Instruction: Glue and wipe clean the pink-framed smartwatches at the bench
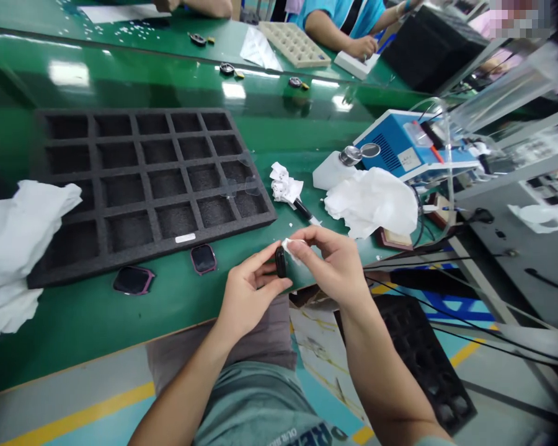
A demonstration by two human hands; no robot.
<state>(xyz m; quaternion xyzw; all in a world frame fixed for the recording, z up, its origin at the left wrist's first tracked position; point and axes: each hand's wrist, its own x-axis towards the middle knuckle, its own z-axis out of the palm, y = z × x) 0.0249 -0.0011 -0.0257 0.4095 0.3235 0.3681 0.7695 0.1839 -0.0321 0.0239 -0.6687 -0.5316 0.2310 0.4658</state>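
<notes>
My left hand (pixel 247 292) pinches a small dark rounded part (pixel 281 262) edge-on, just past the front edge of the green table (pixel 121 316). My right hand (pixel 332 259) is closed on a small white wipe (pixel 289 246) and presses it against that part. Two dark watch-like parts with pink rims (pixel 132 280) (pixel 203 258) lie on the table left of my hands. Behind them sits a black foam tray (pixel 139 204) with empty square pockets.
White cloth (pixel 13 241) lies at the left, crumpled tissues (pixel 372 201) and a wrapped pen-like tool (pixel 292 197) at the right. A blue device (pixel 407 152) and cables stand further right. Another person's arms (pixel 335 34) work across the far table by a beige tray (pixel 294 43). A black tray (pixel 423 359) lies on the floor.
</notes>
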